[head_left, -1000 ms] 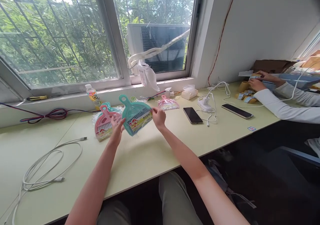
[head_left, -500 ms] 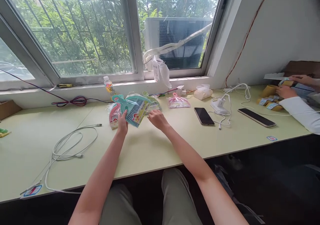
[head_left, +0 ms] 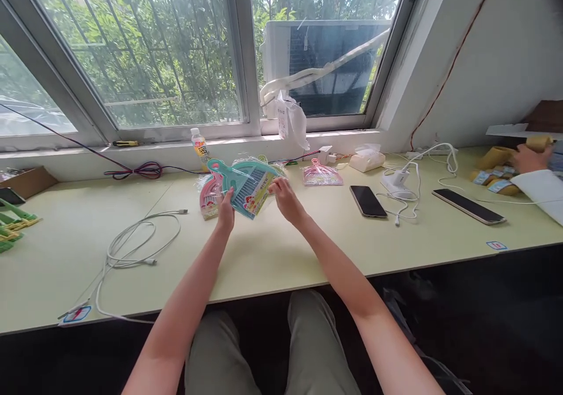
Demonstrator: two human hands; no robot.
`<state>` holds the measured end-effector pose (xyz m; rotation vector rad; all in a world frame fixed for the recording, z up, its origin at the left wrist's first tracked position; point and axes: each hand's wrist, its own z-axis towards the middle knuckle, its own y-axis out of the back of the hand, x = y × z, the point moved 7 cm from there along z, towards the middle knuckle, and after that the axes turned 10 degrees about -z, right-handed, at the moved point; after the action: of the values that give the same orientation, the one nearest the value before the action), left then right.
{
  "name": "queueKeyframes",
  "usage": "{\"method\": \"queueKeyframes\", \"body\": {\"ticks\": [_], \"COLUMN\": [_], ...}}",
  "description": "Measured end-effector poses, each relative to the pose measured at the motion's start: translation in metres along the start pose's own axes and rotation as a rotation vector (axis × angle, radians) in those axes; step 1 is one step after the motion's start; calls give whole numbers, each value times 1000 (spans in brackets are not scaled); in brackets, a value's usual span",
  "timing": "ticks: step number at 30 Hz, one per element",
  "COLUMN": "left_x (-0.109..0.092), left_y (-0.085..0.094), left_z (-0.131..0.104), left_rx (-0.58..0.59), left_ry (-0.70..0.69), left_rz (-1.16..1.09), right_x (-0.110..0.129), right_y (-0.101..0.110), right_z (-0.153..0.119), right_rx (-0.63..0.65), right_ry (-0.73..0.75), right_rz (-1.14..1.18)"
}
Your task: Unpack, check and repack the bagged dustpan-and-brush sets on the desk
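Observation:
A teal dustpan-and-brush set (head_left: 247, 189) in clear wrap, with a yellow label, is held tilted above the table. My left hand (head_left: 226, 210) is closed on its lower left side, near the handle. At its right edge, my right hand (head_left: 287, 198) pinches the clear wrap beside the label. Behind the teal set on the left lies a pink set (head_left: 210, 198), partly covered by it. Another wrapped set with a green handle shows only in part behind the right side. A separate pink set (head_left: 322, 174) lies farther right on the table.
A bottle (head_left: 200, 147) stands by the window sill. Coiled white cable (head_left: 132, 239) lies on the left, green-and-yellow items (head_left: 15, 222) at the far left. Rightward are a tissue pack (head_left: 367, 159), a black phone (head_left: 368, 201), a charger, a second phone (head_left: 468, 205) and another person's hand (head_left: 530, 159) holding a yellow roll.
My right hand has moved up to the wrap's right edge and closed on it. The view has shifted slightly left. At the far right, the other person's hand has lifted a yellow roll.

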<state>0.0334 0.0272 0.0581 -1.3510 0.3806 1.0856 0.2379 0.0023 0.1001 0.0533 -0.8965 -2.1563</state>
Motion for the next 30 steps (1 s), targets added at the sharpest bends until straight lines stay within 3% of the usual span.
{"method": "queueKeyframes", "body": {"ticks": [3,7,10,13,16,20,24,27,30], "left_x": [-2,-1,6,17,21,19,18,7,-5], "left_y": [2,1,-6,-12,-15,-15,-13,-1,13], "left_z": [0,-1,-3,-7,-12,-12,-4,10,24], "left_rx": [-49,-22,100,223,261,203,161,35,-36], "left_ry": [-4,45,113,222,261,232,221,92,-27], "left_rz": [-59,-62,-25,37,48,12,-18,-96,-86], "right_x": [-15,-40,-50,-56,-55,-46,-50,-54,-50], "right_y": [-22,-48,-52,-47,-49,-49,-48,-48,-43], "right_z": [-2,-7,-11,-13,-17,-15,-15,-15,-11], "right_rx": [113,196,126,9,21,83,58,54,103], "right_ry": [-63,-398,-616,-756,-865,-825,-808,-849,-792], "right_rz": [188,623,957,1141,1304,1395,1327,1269,1262]}}
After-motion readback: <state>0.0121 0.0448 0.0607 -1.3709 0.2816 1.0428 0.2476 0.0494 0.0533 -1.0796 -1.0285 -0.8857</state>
